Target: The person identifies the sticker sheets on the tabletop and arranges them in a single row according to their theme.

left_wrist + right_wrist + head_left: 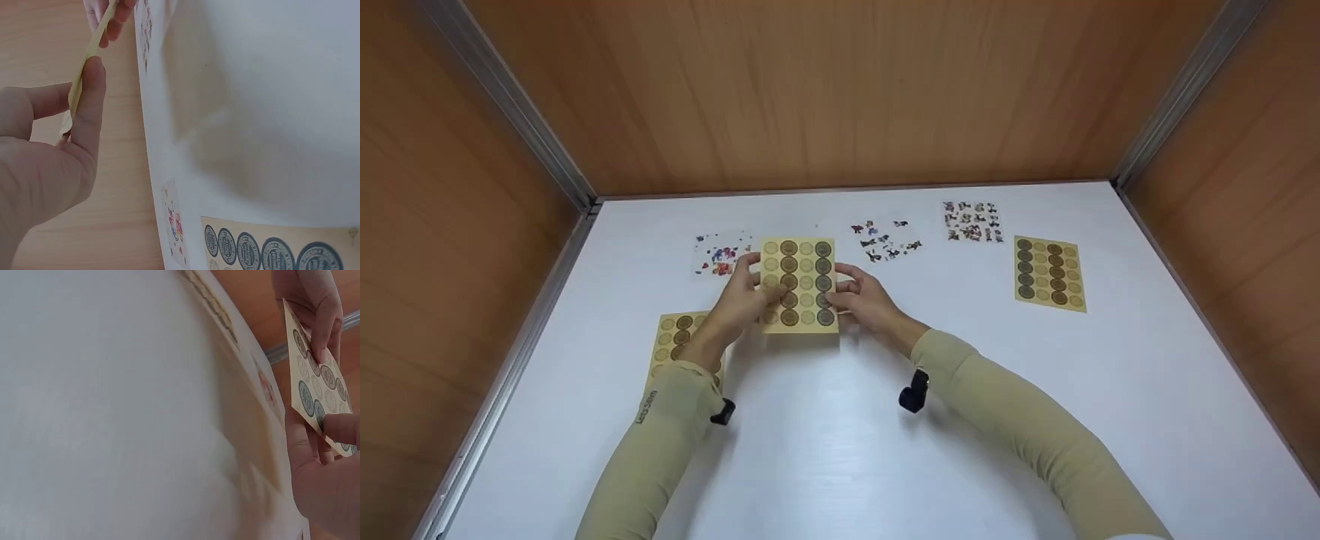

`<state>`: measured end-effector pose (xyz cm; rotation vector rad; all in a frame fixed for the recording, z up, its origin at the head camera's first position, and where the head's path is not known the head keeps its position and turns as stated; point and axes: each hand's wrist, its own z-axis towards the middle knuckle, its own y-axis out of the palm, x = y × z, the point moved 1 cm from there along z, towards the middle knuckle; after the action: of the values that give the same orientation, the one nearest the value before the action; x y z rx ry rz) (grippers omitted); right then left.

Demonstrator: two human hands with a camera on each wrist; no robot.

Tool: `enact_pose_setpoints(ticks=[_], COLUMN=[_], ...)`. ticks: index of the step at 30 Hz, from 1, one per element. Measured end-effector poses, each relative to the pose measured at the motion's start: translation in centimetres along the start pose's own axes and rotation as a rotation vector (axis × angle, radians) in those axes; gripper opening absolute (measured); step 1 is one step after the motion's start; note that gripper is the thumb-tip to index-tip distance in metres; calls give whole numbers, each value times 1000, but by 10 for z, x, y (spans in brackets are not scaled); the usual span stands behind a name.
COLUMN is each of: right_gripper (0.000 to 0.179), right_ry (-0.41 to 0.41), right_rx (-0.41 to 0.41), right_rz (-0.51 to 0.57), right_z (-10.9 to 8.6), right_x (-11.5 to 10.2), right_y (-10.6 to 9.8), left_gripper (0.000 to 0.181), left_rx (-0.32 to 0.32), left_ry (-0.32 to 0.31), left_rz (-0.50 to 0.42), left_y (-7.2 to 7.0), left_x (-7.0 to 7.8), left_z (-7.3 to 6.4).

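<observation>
A yellow sticker sheet point(807, 255) printed with columns of round seal stickers is held up above the white table between both hands. The left hand point(741, 304) pinches its left edge, thumb over the printed face and fingers behind. At the right edge the right hand point(870, 300) grips it the same way, thumb on a dark round sticker. In the left wrist view the sheet point(90, 48) shows edge-on between thumb and fingers. The right wrist view shows the printed face of the sheet point(315, 385) tilted, with both thumbs on it.
Another yellow sheet point(666, 341) lies under the left forearm, partly hidden. A third yellow sheet point(1048, 274) lies at the right. Clear sheets with small colourful stickers lie along the back: one left point(721, 259), one middle point(885, 241), one right point(973, 222). Wooden panels point(840, 97) enclose the table.
</observation>
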<state>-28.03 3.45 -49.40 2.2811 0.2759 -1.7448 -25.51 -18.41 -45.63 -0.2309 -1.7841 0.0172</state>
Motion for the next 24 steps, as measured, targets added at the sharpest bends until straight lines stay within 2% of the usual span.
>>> enact_pose_setpoints(ticks=[4, 6, 8, 14, 20, 24], right_gripper=[59, 57, 57, 55, 59, 68], right_ry=[19, 33, 41, 45, 38, 4], right_rx=[-3, -11, -16, -28, -63, -99], right_rz=[-33, -30, -27, -35, -44, -101], right_z=[-2, -2, -3, -5, -7, -10], right_x=[1, 4, 6, 10, 14, 17], right_y=[4, 6, 7, 11, 13, 16], left_gripper=[46, 41, 39, 35, 33, 29], left_rx=[-44, -71, -83, -51, -1, 12], left_ry=[-169, -220, -245, -247, -222, -218], left_rz=[53, 86, 99, 127, 295, 387], left_y=[-3, -4, -4, -5, -13, -18], left_x=[-4, -5, -6, -5, -5, -9], left_z=[-4, -5, -6, -10, -17, -20])
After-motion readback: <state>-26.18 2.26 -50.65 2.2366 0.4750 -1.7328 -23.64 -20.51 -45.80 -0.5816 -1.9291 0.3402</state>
